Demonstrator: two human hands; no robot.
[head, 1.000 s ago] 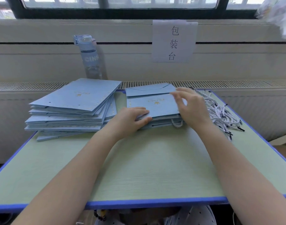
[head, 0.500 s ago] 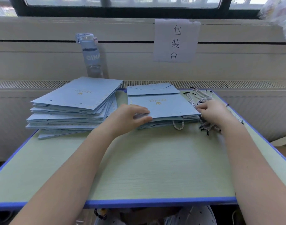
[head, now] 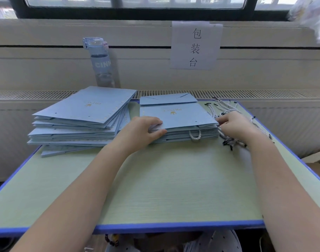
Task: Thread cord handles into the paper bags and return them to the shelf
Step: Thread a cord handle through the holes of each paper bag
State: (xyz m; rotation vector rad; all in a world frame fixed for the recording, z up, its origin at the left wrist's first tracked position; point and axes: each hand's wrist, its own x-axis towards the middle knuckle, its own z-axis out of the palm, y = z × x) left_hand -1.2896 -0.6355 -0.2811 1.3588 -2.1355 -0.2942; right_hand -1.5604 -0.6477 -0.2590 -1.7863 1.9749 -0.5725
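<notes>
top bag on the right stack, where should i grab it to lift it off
Pinch the top bag at its near-left corner, coming from the front. It lies flat with that open edge facing you, the left hand pinches there now, and the cords crowd its right side.

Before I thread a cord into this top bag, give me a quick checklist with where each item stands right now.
1. Top paper bag secured: ok, the left hand has a grip on its near left corner.
2. Handle hole exposed: ok, near the right corner.
3. Second hole: cannot tell, none shows by the left hand.
4. Cord in the right hand: cannot tell, its fingers are buried in the cord pile.
5. Cord supply: ok, the pile lies right of the bag.
</notes>
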